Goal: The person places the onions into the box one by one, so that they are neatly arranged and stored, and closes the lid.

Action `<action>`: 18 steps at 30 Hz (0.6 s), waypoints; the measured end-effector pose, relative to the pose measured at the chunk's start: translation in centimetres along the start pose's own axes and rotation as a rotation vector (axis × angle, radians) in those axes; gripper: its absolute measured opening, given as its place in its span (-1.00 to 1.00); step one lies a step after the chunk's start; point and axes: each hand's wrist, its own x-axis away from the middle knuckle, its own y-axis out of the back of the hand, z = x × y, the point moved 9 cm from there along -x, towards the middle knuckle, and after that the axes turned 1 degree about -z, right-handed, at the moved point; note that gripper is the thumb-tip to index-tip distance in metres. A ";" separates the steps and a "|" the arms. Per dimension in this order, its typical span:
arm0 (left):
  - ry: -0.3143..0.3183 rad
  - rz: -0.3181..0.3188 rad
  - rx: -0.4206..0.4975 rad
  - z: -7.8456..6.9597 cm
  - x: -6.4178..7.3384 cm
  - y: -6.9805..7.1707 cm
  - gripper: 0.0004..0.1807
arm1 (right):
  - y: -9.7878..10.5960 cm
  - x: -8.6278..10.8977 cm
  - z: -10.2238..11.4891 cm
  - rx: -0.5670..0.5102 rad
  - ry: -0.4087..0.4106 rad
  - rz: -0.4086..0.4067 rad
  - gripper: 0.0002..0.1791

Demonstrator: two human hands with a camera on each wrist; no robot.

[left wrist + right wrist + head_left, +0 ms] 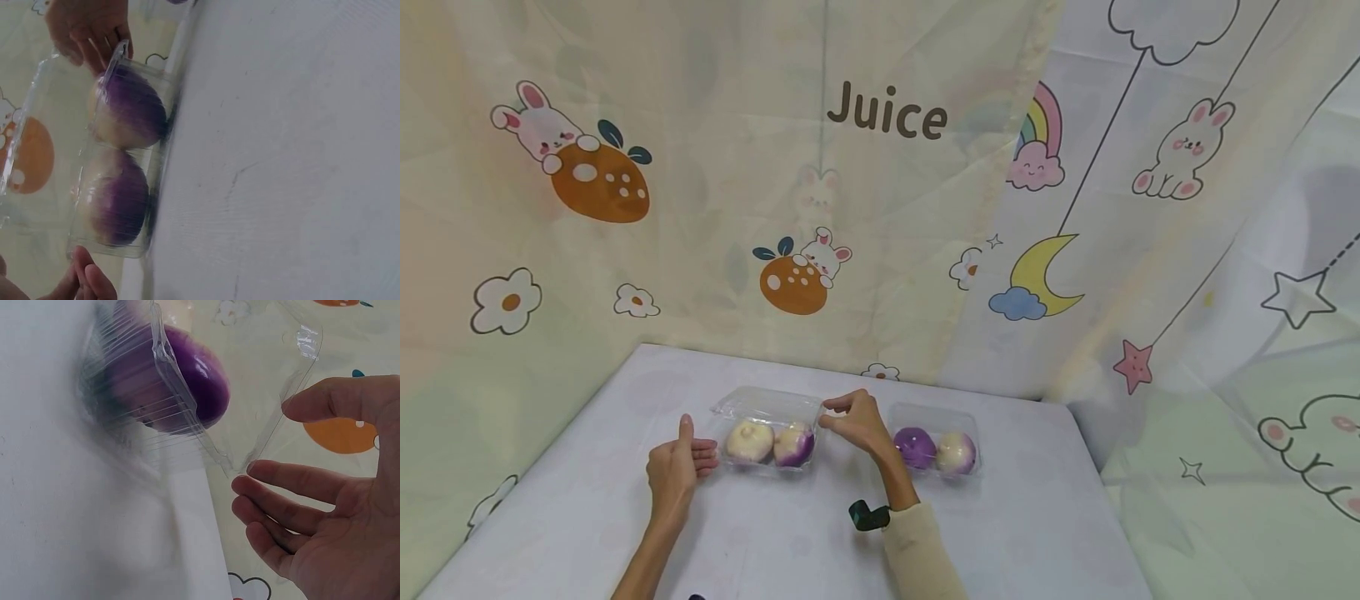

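Observation:
A clear plastic clamshell box (722, 467) holds two white-and-purple turnips (750, 442), and its hinged lid (778, 406) is raised at the back. My left hand (677, 467) is at the box's left end, thumb up and fingers extended, fingertips right by the wall. At the other end is my right hand (857, 421). In the right wrist view its thumb (306, 407) touches the lid's edge, while the fingers (294, 509) reach loosely toward the hinge corner. Seen from the left wrist, the turnips (119, 203) sit side by side.
To the right stands a second clear box (973, 421) with two more turnips (914, 448). Both boxes are on a white table (805, 533). Printed cloth curtains (715, 192) hang behind and at the sides. A dark band-like device (869, 516) is on the right wrist.

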 end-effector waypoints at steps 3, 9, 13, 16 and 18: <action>0.028 0.028 -0.012 -0.2 -0.3 0.0 0.02 | 0.0 0.0 0.0 0.011 0.000 -0.001 -0.55; 0.068 0.054 -0.007 -0.4 -0.5 0.0 0.03 | -0.1 0.0 0.1 0.029 0.021 -0.002 -0.54; 0.078 0.068 -0.003 -0.4 -0.5 -0.1 -0.01 | -0.1 0.1 0.2 0.030 0.029 0.007 -0.51; 0.071 0.081 -0.003 -0.4 -0.5 -0.2 -0.05 | -0.2 0.2 0.3 0.043 0.040 0.013 -0.49; 0.063 0.077 -0.005 -0.4 -0.5 -0.2 -0.07 | -0.3 0.2 0.3 0.056 0.054 0.016 -0.47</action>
